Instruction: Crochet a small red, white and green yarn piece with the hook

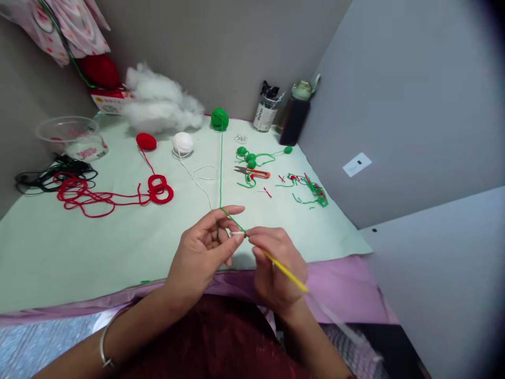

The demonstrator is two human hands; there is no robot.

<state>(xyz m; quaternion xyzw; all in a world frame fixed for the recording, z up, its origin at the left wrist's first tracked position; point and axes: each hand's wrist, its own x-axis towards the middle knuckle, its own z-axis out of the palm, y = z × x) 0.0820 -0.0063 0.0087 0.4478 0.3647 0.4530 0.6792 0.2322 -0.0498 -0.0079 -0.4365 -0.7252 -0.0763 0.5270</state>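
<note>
Left hand was half curled, thumb and fingers pinching a small white piece over the near part of the table; green yarn crossed its index finger and ran back to a green ball. Right hand was closed round a slim yellow tool. Printing on the cup and tub was too small to read. The tool's long axis slanted from the piece, down-right toward the right wrist.
</note>
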